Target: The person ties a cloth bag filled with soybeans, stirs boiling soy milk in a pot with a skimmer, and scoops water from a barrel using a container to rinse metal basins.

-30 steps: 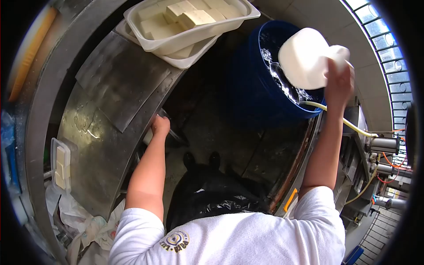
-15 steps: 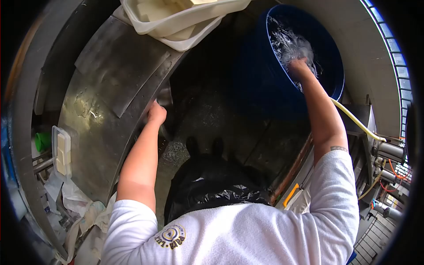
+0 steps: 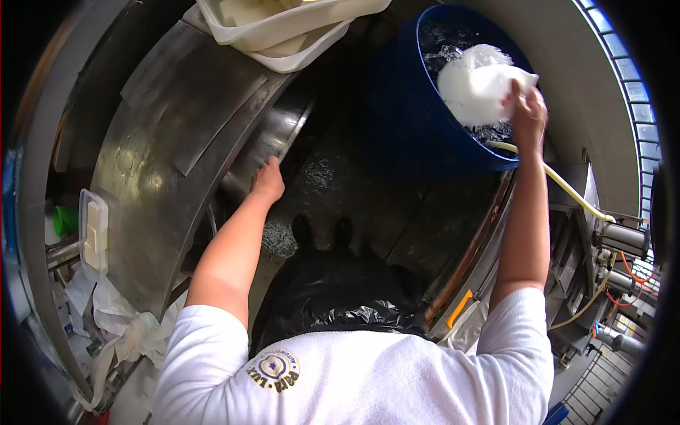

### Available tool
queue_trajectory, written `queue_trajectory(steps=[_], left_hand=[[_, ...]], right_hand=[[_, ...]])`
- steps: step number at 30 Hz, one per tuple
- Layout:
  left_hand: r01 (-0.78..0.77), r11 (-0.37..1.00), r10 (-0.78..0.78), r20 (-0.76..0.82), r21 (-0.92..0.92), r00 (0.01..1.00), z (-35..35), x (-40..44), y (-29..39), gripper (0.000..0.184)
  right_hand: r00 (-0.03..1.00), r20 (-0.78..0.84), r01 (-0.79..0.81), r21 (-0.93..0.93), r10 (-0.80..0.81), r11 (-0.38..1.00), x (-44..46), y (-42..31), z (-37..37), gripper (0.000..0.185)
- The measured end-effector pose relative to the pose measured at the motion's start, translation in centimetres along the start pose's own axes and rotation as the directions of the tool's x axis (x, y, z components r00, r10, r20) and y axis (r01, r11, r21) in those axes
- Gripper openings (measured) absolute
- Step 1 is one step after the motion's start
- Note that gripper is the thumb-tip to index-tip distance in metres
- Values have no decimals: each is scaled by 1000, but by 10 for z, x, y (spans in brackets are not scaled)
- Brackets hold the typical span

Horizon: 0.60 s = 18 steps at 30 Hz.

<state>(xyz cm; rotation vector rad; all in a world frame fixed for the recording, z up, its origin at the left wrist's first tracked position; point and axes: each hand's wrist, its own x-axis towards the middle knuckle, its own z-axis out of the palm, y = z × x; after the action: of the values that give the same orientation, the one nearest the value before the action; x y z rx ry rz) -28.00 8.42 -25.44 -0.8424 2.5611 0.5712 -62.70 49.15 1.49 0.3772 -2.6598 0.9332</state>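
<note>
My right hand (image 3: 528, 113) is over the blue barrel (image 3: 397, 92), its fingers closed on the near end of a white rounded object (image 3: 476, 85). Motion blurs this object, and I cannot tell its exact kind; water splashes around it. On the left, my left hand (image 3: 268, 180) grips the edge of a shiny metal pan (image 3: 263, 142), which juts out from under the steel table (image 3: 142, 205). The table hides the rest of the pan.
White plastic tubs (image 3: 283, 28) holding pale blocks overhang the table's far end. A clear box (image 3: 94, 230) of pale blocks is at the left. A cream hose (image 3: 577, 195) runs into the barrel. Wet floor (image 3: 404, 212) lies between table and barrel.
My right hand has come up out of the water, bringing the white object into sight. My left hand has moved slightly right, and much more of the metal pan shows beside the table.
</note>
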Motion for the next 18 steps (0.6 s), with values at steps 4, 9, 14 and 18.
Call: queue_trajectory(steps=[4,9,14,18], left_hand=[[-102,994,103,26,-40,994,32,-24,0,32],[-139,989,128,180,53,975,57,-57,8,32],[-151,985,128,247,78,960,93,-76,2,32],[-184,974,133,321,132,938,110,-80,-6,35]], right_hand=[[982,-185,34,-1,-33,999,-42,-64,-91,32],[982,-89,158,-97,-167,983,-107,-107,-133,32],[828,435,390,5,-353,921,-168,-125,-56,48],[490,836,382,48,-247,923,-226,-162,22,61]])
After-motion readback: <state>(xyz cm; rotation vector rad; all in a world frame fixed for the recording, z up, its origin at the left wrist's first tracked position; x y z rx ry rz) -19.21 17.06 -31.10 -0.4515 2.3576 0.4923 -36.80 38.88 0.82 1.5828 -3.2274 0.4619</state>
